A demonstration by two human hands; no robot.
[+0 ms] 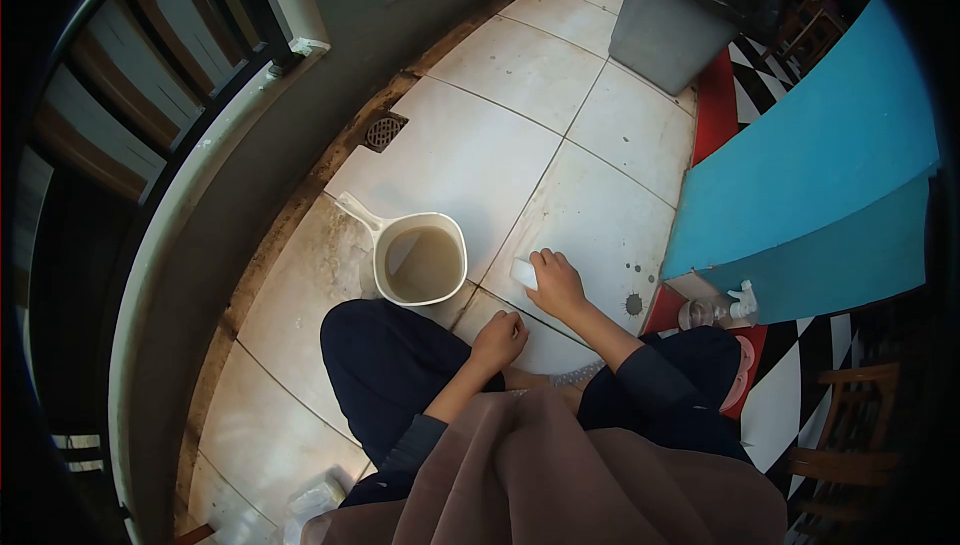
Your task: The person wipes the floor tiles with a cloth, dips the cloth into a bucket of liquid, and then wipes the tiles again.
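My right hand [557, 283] is closed around a small white block [523, 273], which looks like a sponge, held low over the floor tiles. Its fingers cover much of the block. My left hand [500, 340] rests by my left knee with its fingers curled in, and nothing shows in it. In front of my left knee stands a cream plastic water dipper [381, 250] holding cloudy water, its handle pointing away to the left. White floor tiles [470, 165] with stains and dark spots lie around both hands.
A floor drain [384, 131] sits by the low wall [225, 205] with railing. A grey bin [665, 45] stands at the far right. On the right are a blue panel [800, 165] and a clear spray bottle [705, 313]. A plastic packet [315, 500] lies behind my left leg.
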